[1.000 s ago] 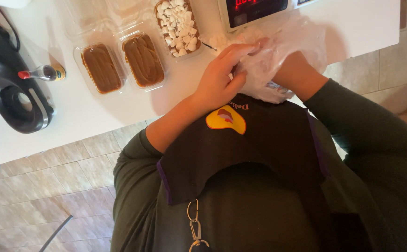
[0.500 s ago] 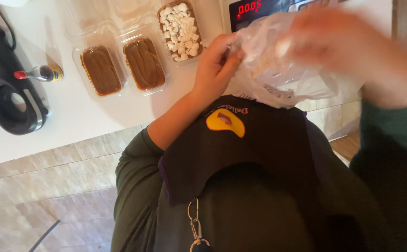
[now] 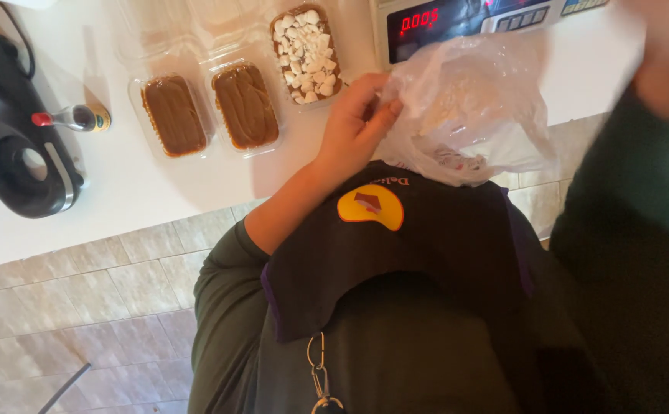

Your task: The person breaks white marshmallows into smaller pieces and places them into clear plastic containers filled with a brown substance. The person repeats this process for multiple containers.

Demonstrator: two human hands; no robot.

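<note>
My left hand (image 3: 357, 126) pinches the edge of a thin clear plastic bag (image 3: 469, 115) with pale crumbly contents, held above the counter's front edge. My right hand (image 3: 668, 54) is raised at the top right, blurred, its sleeve dark green; whether it grips anything I cannot tell. Just left of the bag lies a clear tray topped with white pieces (image 3: 304, 50). Two trays with smooth brown filling (image 3: 173, 115) (image 3: 244, 106) sit further left. A digital scale with a red display (image 3: 442, 23) stands behind the bag.
A black round appliance (image 3: 16, 153) sits at the counter's left end, with a small red-capped bottle (image 3: 70, 117) lying beside it. The white counter (image 3: 135, 192) ends above a beige tiled floor (image 3: 81, 307). My dark apron with a yellow badge fills the lower middle.
My right hand has lifted up and to the right, away from the bag. The bag now hangs more open from my left hand, and the scale's display is uncovered.
</note>
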